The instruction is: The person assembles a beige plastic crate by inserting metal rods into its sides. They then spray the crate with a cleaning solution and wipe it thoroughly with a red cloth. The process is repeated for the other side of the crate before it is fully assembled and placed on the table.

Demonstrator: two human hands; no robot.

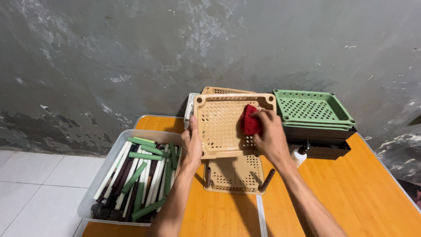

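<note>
A beige perforated plastic tray [219, 127] is tilted up toward me above the wooden table. My left hand [192, 145] grips its left rim. My right hand [268, 131] presses a red cloth [249, 119] against the tray's perforated bottom near its upper right corner. Below it stands another beige tray [234, 175] with dark brown posts [267, 180] stuck in its corners.
A clear bin [103, 169] at the left holds several green, white and dark brown tubes. At the right a green tray [311, 107] sits on dark trays [320, 140]. More trays lean against the grey wall behind. A white bottle [299, 156] stands by the dark stack.
</note>
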